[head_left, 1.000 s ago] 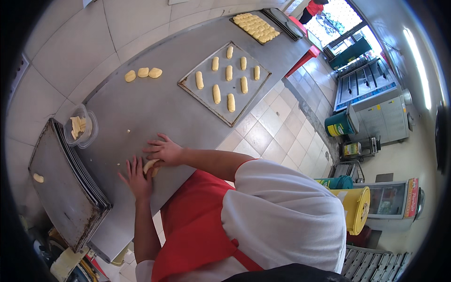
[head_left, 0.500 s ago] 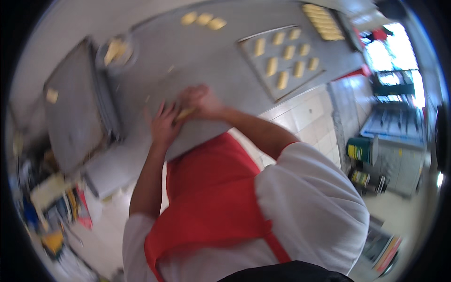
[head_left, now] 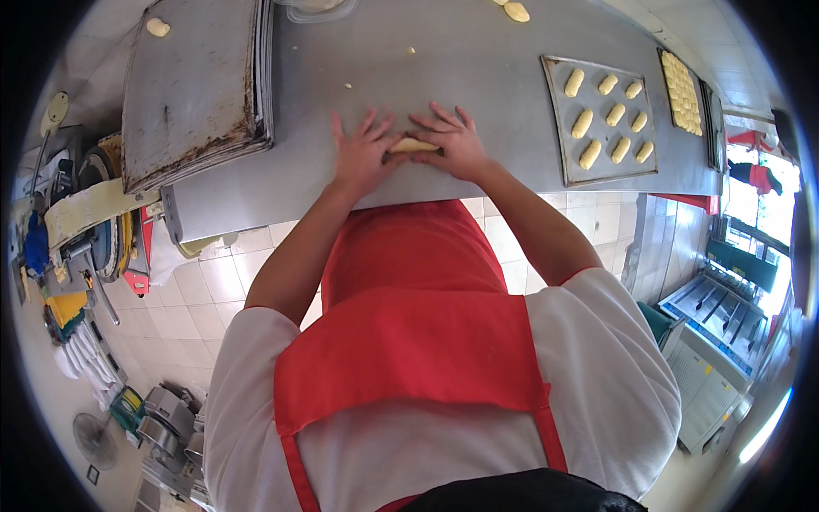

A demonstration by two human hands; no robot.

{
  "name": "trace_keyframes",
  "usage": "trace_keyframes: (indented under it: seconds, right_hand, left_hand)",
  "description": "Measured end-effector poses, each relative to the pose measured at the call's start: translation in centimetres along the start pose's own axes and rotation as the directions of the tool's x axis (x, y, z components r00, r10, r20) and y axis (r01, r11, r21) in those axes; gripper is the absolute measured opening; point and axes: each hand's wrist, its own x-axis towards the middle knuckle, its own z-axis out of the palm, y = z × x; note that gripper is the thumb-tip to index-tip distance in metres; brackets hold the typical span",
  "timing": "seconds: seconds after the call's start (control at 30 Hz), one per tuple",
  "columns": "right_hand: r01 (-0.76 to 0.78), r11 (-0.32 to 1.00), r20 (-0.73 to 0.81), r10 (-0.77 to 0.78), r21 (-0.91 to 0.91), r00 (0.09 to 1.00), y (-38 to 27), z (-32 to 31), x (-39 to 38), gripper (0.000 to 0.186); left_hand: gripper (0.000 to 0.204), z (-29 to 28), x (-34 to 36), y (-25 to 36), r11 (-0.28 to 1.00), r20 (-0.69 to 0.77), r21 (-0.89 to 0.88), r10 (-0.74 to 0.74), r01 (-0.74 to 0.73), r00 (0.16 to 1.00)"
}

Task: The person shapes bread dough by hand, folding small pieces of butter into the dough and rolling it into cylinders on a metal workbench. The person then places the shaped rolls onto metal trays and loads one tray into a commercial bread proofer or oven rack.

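A small, pale yellow roll of dough [head_left: 415, 146] lies on the grey metal table near its front edge, between my two hands. My left hand [head_left: 365, 155] rests at its left end, fingers spread, with thumb and forefinger on either side of that end. At the other end my right hand [head_left: 458, 148] does the same, fingers also spread and pointing away from me. The hands partly cover the ends of the roll. To the right, a metal baking tray [head_left: 570, 119] carries several shaped dough rolls [head_left: 582, 124] in rows.
A stack of worn baking trays [head_left: 192, 94] stands at the left, a dough piece [head_left: 158, 27] on top. Small dough scraps [head_left: 348, 85] dot the metal table [head_left: 478, 77]. At the far edge are a clear container [head_left: 320, 10] and dough pieces [head_left: 516, 12]. Packed dough [head_left: 680, 92] sits far right.
My hands have drawn apart to the two ends of the roll, and the right one has come off the left. The view has turned and sharpened.
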Motion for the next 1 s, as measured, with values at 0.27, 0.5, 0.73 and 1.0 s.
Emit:
trace_keyframes:
  seconds: [0.27,0.5,0.73,1.0]
  right_hand:
    - [0.001,1.0,0.008,-0.001,0.026,1.0,-0.8,0.3,-1.2,0.046]
    - [-0.071,0.993,-0.175,0.086,0.093,0.981,-1.7,0.6,-2.5,0.041]
    - [-0.493,0.724,-0.091,0.601,0.482,0.794,-4.1,1.0,-5.3,0.043]
    - [-0.158,0.917,-0.225,0.253,0.366,0.941,-2.0,0.5,-5.9,0.04]
  left_hand:
    - [0.05,0.1,-0.7,0.8,0.999,0.015,-0.029,-0.012,0.013,1.0]
    - [0.06,0.1,-2.0,2.5,0.996,-0.129,-0.027,-0.09,0.088,0.988]
    - [0.058,1.5,-4.0,5.5,0.701,-0.099,-0.591,-0.553,0.398,0.827]
    - [0.057,0.4,-4.1,5.4,0.755,-0.134,-0.528,-0.526,0.389,0.84]
